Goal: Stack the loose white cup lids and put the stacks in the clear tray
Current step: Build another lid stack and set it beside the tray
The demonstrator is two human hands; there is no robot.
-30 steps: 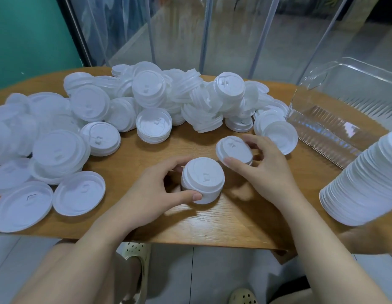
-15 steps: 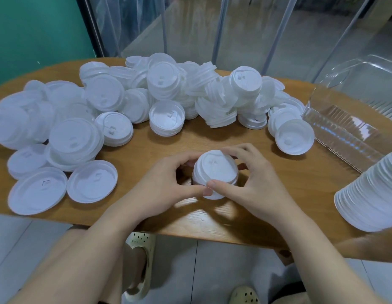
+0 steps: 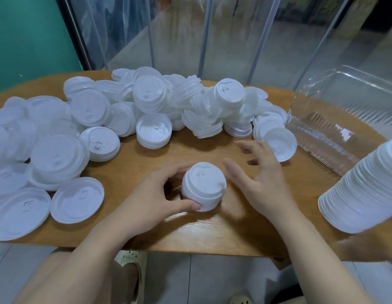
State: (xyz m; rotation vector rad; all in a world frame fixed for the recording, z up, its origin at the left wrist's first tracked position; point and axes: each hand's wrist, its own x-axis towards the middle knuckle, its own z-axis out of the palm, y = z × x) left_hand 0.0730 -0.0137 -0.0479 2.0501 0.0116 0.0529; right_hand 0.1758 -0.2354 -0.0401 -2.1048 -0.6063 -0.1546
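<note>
Left hand (image 3: 153, 194): thumb and fingers grasp short lid stack (image 3: 203, 186), near table (image 3: 190, 233) edge.
Right hand (image 3: 259, 181): fingers released, just right of stack.

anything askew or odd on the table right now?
Yes: the long stack of white plastic lids at the right lies tipped over, jutting past the wooden table edge. The small lid stack gripped by the left hand sits slightly crooked.

Teal wall (image 3: 26, 34), glass panels (image 3: 234, 36), wooden table (image 3: 212, 233)
</note>
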